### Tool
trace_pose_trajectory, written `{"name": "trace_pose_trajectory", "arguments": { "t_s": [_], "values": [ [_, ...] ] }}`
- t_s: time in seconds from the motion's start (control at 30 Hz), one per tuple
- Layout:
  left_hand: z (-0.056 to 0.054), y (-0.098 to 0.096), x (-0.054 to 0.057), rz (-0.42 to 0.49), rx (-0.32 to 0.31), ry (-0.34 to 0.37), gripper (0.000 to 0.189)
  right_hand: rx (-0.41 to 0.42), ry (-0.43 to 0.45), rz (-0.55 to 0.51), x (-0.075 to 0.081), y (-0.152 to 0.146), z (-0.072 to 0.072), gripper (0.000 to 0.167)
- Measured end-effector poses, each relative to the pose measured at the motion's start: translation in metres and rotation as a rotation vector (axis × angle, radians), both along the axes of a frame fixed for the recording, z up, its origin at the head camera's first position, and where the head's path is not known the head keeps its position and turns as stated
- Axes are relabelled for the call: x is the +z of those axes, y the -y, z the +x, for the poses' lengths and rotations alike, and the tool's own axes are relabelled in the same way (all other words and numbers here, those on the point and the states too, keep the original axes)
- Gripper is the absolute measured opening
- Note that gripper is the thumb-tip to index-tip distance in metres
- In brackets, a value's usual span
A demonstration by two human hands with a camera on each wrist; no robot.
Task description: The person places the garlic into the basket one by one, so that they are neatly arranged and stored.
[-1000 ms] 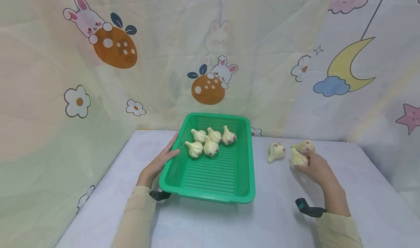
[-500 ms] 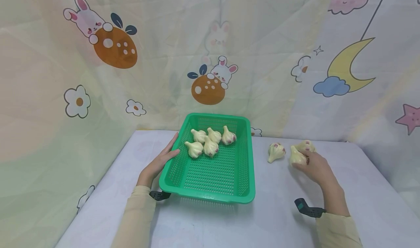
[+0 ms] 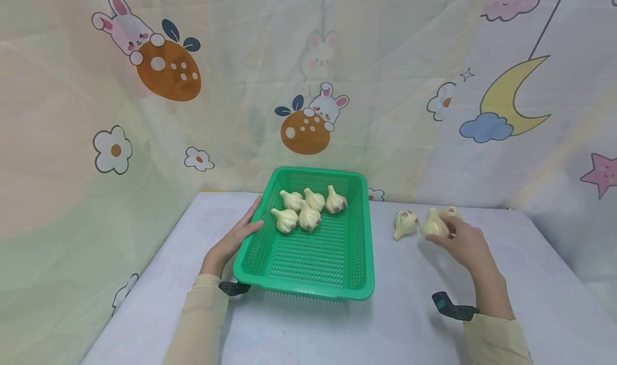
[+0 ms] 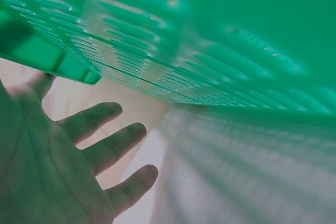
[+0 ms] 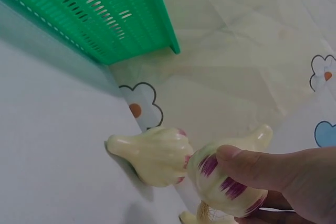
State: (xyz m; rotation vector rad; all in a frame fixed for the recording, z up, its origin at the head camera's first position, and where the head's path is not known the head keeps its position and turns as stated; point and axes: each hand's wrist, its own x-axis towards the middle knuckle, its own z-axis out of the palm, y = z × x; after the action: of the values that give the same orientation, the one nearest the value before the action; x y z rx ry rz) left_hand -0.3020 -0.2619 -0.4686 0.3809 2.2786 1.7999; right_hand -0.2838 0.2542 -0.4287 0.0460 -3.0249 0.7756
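My right hand [image 3: 465,241] holds a pale garlic bulb [image 5: 226,179] with purple streaks between thumb and fingers; in the head view its stem points up. Just left of it, another garlic bulb [image 3: 406,223] lies on the table. A further garlic bulb [image 3: 451,211] sits behind the held one, partly hidden. My left hand [image 3: 232,243] rests against the left side of a green perforated basket [image 3: 308,287]. In the left wrist view its fingers [image 4: 115,148] are spread and fairly straight beneath the rim. Several garlic bulbs [image 3: 309,216] are grouped in the far left part of the basket.
A white-covered table [image 3: 400,322] carries everything. Right behind it hangs a patterned cloth backdrop [image 3: 385,113] with rabbits, flowers and a moon, which also runs along the left and right sides.
My right hand has lifted the garlic bulb slightly and shifted it a little left, its stem tipping more upright. The left hand and the basket stay where they were.
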Motion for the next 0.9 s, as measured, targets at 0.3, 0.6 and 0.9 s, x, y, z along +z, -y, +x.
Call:
{"name": "trace_pose_trajectory", "arguments": {
  "t_s": [0.3, 0.6, 0.9],
  "values": [
    [0.002, 0.0, 0.002, -0.009, 0.007, -0.008, 0.064, 0.004, -0.02, -0.023, 0.006, 0.006, 0.001, 0.083],
    [0.001, 0.0, 0.002, -0.013, 0.011, -0.006, 0.064, -0.017, -0.006, -0.046, 0.01, 0.014, 0.001, 0.08],
    [0.002, 0.0, 0.001, -0.013, 0.01, -0.006, 0.064, 0.009, -0.038, -0.051, 0.017, 0.021, 0.003, 0.08]
  ]
}}
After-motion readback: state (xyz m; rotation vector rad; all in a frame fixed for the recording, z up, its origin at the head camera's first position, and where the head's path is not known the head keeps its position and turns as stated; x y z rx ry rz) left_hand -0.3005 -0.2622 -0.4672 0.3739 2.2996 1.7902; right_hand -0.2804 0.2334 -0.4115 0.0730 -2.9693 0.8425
